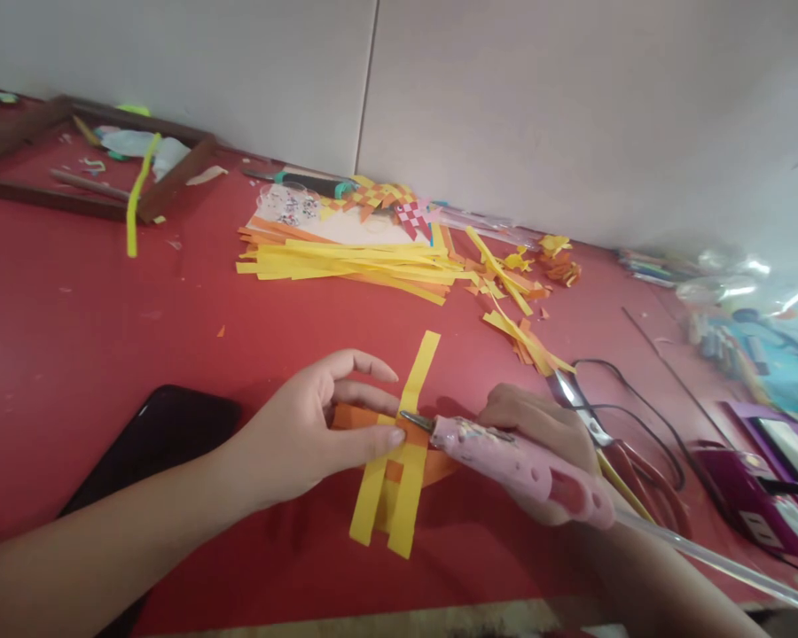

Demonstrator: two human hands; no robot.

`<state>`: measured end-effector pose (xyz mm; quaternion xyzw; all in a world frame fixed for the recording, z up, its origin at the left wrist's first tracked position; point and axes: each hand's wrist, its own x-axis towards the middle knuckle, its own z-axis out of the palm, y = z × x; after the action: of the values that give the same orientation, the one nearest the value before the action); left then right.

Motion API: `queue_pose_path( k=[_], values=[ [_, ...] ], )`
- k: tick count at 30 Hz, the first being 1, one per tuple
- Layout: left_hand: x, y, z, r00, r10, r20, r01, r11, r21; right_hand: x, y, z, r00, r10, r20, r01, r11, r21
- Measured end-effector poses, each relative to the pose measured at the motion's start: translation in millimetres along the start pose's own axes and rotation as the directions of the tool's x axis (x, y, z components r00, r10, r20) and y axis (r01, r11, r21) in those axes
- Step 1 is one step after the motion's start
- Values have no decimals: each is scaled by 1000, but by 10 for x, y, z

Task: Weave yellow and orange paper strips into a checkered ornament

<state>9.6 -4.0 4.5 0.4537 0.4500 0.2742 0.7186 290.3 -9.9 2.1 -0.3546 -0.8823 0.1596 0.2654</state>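
My left hand (306,416) is closed on a small weave of yellow strips (410,496) and orange strips (357,416), with the thumb lying on top and the other fingers curled round its far side. My right hand (545,425) is wrapped round a pink glue gun (505,456), and a clear glue stick (724,567) runs out of its back end. The metal nozzle (416,420) touches or hovers just over the weave near my left fingertips; I cannot tell which. Most of my right fingers are hidden behind the gun.
Behind the weave lies a pile of yellow paper strips (346,261), with scraps to its right. Red-handled scissors (625,461) and a black cable lie beside my right hand. A black phone (166,434) is under my left forearm. A brown frame (59,199) stands back left.
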Motion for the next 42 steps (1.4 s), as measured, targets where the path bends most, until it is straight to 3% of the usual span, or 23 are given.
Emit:
queue_pose_path(
  k=[10,15,31,42],
  values=[
    [3,8,5,999,36,8,-36,999,-1,-16,39,0,999,-35,-28,35,999,4],
    [1,10,9,997,77,-23,-74,992,100,-31,50,7,999,-43,-33,43,999,-5],
    [-7,-21,-2,995,94,23,-94,995,24,-66,16,14,999,18,-49,-16,999,36],
    [-4,-41,-12,996,91,25,-91,996,15,-43,35,3,999,-26,-40,28,998,51]
  ],
)
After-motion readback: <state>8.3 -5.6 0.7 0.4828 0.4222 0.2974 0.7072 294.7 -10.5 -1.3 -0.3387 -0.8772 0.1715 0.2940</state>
